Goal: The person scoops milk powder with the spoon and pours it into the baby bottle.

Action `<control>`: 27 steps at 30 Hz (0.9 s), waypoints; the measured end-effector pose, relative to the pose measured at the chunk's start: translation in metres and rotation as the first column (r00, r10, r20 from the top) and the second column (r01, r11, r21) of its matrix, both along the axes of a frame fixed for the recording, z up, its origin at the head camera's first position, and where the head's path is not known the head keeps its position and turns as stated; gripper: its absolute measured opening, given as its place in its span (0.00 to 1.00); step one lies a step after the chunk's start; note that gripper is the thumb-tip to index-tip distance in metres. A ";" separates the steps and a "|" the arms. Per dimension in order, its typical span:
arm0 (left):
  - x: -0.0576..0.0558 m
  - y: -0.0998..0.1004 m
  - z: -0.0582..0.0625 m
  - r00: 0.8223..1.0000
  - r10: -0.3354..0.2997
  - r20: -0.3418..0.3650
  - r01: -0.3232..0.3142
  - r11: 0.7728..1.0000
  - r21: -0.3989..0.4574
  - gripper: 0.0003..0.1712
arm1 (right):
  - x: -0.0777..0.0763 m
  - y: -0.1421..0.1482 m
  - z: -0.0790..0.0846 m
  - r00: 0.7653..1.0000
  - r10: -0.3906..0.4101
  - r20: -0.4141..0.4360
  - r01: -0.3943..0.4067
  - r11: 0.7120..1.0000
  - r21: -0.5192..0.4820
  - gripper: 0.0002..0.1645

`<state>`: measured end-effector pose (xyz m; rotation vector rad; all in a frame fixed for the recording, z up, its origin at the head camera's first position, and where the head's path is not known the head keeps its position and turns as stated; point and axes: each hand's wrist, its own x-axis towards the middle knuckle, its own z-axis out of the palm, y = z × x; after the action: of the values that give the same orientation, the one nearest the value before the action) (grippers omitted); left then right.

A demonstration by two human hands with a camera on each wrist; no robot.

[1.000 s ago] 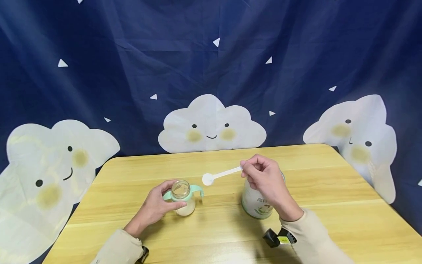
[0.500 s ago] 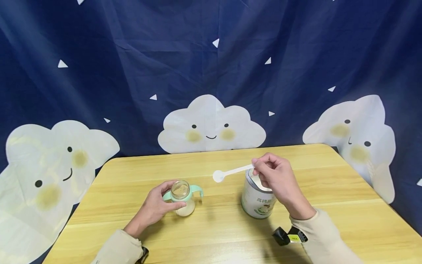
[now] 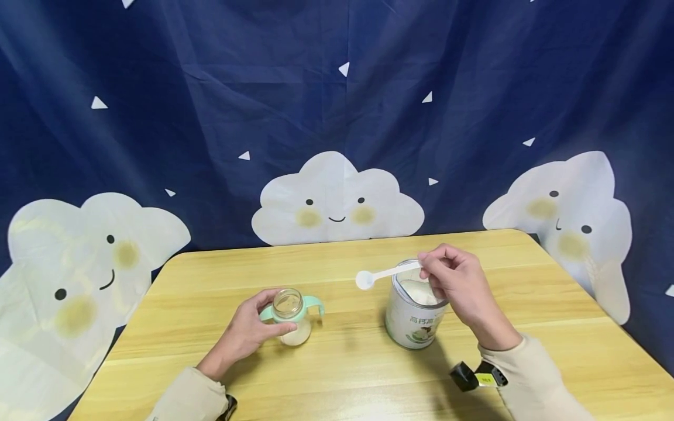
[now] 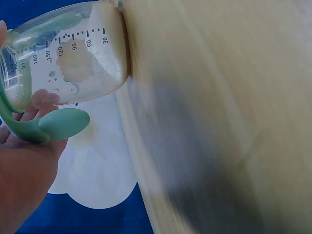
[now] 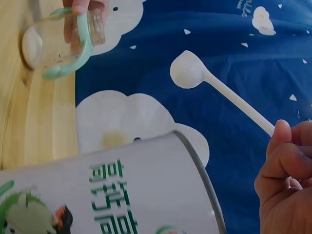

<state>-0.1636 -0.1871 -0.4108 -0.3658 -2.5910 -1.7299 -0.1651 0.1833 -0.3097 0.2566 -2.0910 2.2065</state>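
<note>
My left hand [image 3: 251,324] grips a clear baby bottle [image 3: 298,333] around its neck, and the bottle stands uncapped on the table. It has a mint-green two-handled collar [image 4: 63,124] and printed measuring marks; pale powder lies at its bottom in the left wrist view. My right hand [image 3: 455,283] pinches the handle end of a white measuring scoop [image 3: 364,280]. The scoop's bowl hangs in the air left of an open milk powder tin [image 3: 413,324], its handle crossing over the tin's rim. White powder [image 3: 419,290] shows inside the tin.
The wood-grain table [image 3: 337,374] carries both containers, with a gap between bottle and tin. Behind its far edge hangs a dark blue curtain [image 3: 295,88] with smiling clouds. Small black devices [image 3: 476,376] are strapped at the wrists.
My right hand has moved right with the scoop, from nearer the bottle toward the tin, uncovering the tin's opening. The left hand and bottle stay in place.
</note>
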 end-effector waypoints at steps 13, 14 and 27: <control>-0.001 0.000 -0.002 1.000 0.007 -0.007 -0.007 1.000 -0.019 0.40 | -0.002 0.027 0.001 0.999 -0.028 0.026 0.028 1.000 -0.009 0.14; -0.001 0.000 -0.002 1.000 0.011 -0.004 -0.011 1.000 -0.021 0.40 | -0.002 0.029 0.001 0.999 -0.030 0.028 0.030 0.999 -0.013 0.14; 0.000 0.000 -0.001 1.000 -0.007 -0.010 0.007 1.000 -0.002 0.39 | -0.002 0.052 -0.007 0.999 -0.046 0.017 0.047 0.999 -0.024 0.14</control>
<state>-0.1636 -0.1875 -0.4120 -0.3824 -2.5875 -1.7236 -0.1672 0.2352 -0.3171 0.1872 -2.0552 2.2131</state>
